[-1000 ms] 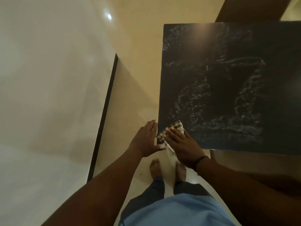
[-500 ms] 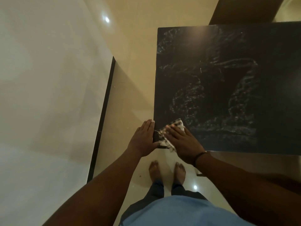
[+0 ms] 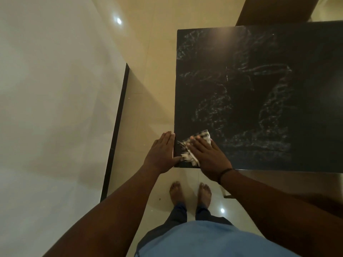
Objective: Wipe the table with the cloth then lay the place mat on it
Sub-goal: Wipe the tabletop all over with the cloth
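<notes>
A black table (image 3: 259, 52) fills the right half of the view, its top streaked with pale wet smears. A checked cloth (image 3: 203, 136) with a frayed white fringe lies at the table's near left corner. My right hand (image 3: 207, 156) presses flat on the cloth, fingers straight and pointing up-left. My left hand (image 3: 160, 153) rests against the table's left edge beside that corner, fingers straight, thumb touching the edge by the fringe. No place mat is in view.
Glossy beige floor tiles (image 3: 148, 89) surround the table. A pale wall with a dark skirting strip (image 3: 116, 134) runs along the left. A brown piece of furniture (image 3: 274, 10) stands beyond the table's far edge. My bare feet (image 3: 189, 193) stand just before the near edge.
The right hand and cloth have stayed at the near left corner, shifting only slightly along the edge. The left hand stays against the table's side.
</notes>
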